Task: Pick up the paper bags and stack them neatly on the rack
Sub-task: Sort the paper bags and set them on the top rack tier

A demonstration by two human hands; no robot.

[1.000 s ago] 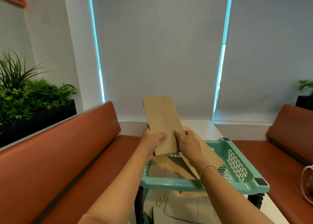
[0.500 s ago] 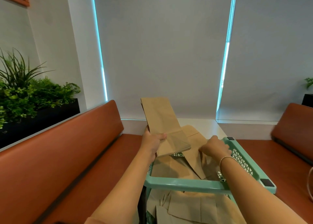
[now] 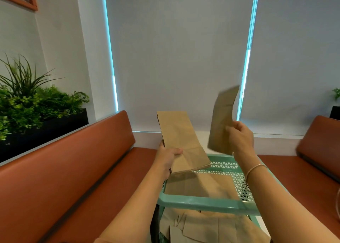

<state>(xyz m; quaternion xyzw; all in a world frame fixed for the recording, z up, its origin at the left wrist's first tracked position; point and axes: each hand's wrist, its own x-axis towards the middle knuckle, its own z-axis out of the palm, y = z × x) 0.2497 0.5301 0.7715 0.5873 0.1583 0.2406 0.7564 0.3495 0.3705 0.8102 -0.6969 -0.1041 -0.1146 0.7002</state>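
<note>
My left hand (image 3: 169, 157) grips a thin stack of flat brown paper bags (image 3: 181, 141) above the left side of the teal plastic rack (image 3: 207, 203). My right hand (image 3: 239, 138) holds a single brown paper bag (image 3: 221, 119) upright in the air, above the rack's back right part; it is blurred. One more flat bag (image 3: 200, 186) lies on the rack's top tray. Several loose bags (image 3: 207, 228) lie spread on the lower shelf under the front rim.
Orange-brown padded benches run along the left (image 3: 73, 169) and the right (image 3: 312, 169). A white table top (image 3: 204, 136) lies behind the rack under grey roller blinds. A black planter with green plants (image 3: 33, 106) stands behind the left bench.
My right hand has lifted one bag out of the top tray, up and to the right. The left hand still holds its stack in about the same place.
</note>
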